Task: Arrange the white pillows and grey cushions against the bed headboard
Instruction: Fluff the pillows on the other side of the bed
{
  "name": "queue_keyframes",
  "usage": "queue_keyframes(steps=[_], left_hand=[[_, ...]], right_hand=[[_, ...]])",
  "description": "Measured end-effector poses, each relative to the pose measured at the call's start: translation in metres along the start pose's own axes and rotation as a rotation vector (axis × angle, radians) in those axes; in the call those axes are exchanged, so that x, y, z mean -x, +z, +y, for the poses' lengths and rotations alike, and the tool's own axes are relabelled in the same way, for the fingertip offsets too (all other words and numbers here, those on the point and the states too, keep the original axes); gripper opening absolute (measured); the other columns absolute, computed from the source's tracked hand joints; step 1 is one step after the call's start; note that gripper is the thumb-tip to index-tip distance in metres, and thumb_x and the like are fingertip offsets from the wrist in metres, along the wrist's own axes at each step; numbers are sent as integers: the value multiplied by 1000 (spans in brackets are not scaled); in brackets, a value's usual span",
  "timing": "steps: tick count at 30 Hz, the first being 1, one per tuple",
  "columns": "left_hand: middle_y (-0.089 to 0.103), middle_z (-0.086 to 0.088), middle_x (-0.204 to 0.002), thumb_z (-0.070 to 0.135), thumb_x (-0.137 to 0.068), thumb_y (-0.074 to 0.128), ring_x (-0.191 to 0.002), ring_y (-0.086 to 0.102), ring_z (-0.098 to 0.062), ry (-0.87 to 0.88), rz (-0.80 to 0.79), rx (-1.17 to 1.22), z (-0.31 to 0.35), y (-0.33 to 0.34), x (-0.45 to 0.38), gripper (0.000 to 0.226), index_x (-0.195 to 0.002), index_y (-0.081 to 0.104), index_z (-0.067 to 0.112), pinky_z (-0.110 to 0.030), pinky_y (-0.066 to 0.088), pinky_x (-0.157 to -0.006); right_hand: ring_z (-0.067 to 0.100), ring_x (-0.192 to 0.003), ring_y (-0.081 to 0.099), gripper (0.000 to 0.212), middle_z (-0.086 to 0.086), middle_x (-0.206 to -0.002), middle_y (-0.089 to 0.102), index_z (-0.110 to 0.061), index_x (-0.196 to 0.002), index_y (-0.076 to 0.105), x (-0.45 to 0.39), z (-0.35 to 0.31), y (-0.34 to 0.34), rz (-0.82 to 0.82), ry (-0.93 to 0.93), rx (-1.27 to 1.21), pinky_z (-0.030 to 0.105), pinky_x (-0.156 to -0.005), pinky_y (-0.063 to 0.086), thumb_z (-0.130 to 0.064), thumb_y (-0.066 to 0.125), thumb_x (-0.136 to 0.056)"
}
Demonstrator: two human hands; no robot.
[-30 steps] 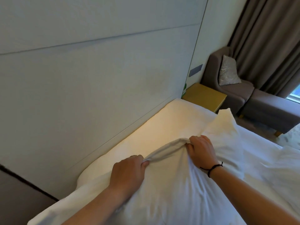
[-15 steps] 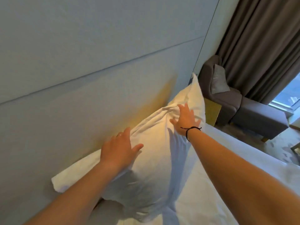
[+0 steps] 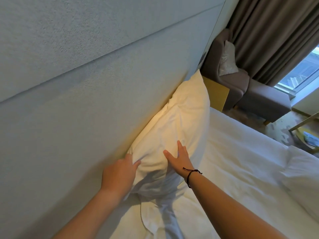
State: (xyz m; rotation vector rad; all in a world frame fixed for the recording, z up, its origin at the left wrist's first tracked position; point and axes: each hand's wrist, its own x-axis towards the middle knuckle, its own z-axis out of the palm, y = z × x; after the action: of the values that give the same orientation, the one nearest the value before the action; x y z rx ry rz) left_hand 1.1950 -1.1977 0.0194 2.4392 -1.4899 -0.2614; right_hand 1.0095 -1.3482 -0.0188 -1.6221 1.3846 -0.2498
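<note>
Against headboard [image 3: 72, 94] one pillow [image 3: 179, 128] stands w/ my left hand [image 3: 119, 175] pinching its corner, right hand [image 3: 179, 158] flat & spread; other pillows + cushions left.

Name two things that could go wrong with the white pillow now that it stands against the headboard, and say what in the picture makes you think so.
1. The white pillow stands on edge against the headboard, with the left hand gripping its corner and the right hand flat on its face; let go, it may slump forward.
2. Its far corner overhangs the bed edge towards the nightstand, so it might slide off sideways.
</note>
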Motion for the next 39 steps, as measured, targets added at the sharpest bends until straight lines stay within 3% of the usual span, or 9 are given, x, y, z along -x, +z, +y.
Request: queue_keyframes(steps=[3, 7, 12, 16, 19, 25, 28, 32, 39], left_hand=[[67, -3, -83, 51, -99, 30, -74, 66, -30, 18, -15, -48, -9, -11, -2, 35, -84, 47, 24, -32, 33, -53], [69, -4, -78, 50, -98, 37, -71, 67, -31, -9, 1, -150, -22, -26, 11, 36, -81, 52, 22, -30, 34, -52], [69, -2, -93, 37, -94, 52, -83, 65, -26, 55, 84, -246, -3, -33, 20, 19, -102, 58, 21, -34, 42, -59], [56, -9, -134, 37, -89, 59, -116, 53, -30, 236, 86, -247, 37, -18, 18, 52, -135, 50, 15, -43, 42, -96], [53, -12, -141, 36, -84, 65, -126, 49, -32, 394, 22, -226, 73, 3, 23, 54, -134, 56, 17, -49, 37, -107], [63, -5, -128, 39, -81, 67, -115, 59, -29, 611, -173, -128, 153, 64, 33, 44, -122, 63, 22, -46, 44, -98], [58, 7, -133, 45, -91, 53, -115, 58, -19, 638, -285, -98, 205, 99, 48, 42, -130, 55, 30, -36, 40, -96], [52, 13, -137, 47, -96, 44, -116, 56, -13, 593, -400, -2, 277, 146, 79, 41, -134, 49, 34, -31, 41, -93], [54, 14, -134, 47, -95, 47, -119, 54, -10, 439, -480, 102, 399, 223, 135, 36, -128, 53, 36, -33, 45, -94]], right_hand=[[10, -148, -5, 102, -7, -163, -7, -43, -151, 1, 6, -1, 2, -22, 9, -8, 40, -115, 16, -79, 55, -72], [20, -149, 8, 105, -5, -162, -13, -47, -149, 0, 12, -8, 4, -121, 15, 22, 38, -110, 26, -79, 58, -69], [19, -149, 11, 95, -7, -163, -4, -43, -151, 0, 21, 1, -7, -156, -9, 59, 42, -115, 23, -68, 58, -80], [23, -146, 22, 93, -8, -161, 12, -44, -150, -1, 48, 31, -24, -148, 27, -68, 39, -110, 31, -58, 63, -84], [18, -146, 22, 97, -3, -161, 17, -47, -150, -3, 82, 71, -40, -117, 155, -183, 40, -108, 35, -51, 68, -83], [22, -134, 43, 89, 9, -150, 41, -46, -150, 1, 152, 156, -109, 113, 379, -221, 33, -97, 39, -42, 65, -88], [20, -119, 54, 73, 6, -138, 53, -39, -150, 19, 184, 197, -152, 235, 440, -226, 32, -94, 44, -43, 61, -91], [15, -109, 58, 48, 2, -127, 61, -23, -137, 50, 220, 264, -205, 301, 479, -213, 31, -92, 48, -40, 59, -93], [10, -105, 56, 33, -3, -122, 64, -26, -126, 58, 231, 409, -299, 340, 446, -201, 28, -89, 47, -35, 58, -94]])
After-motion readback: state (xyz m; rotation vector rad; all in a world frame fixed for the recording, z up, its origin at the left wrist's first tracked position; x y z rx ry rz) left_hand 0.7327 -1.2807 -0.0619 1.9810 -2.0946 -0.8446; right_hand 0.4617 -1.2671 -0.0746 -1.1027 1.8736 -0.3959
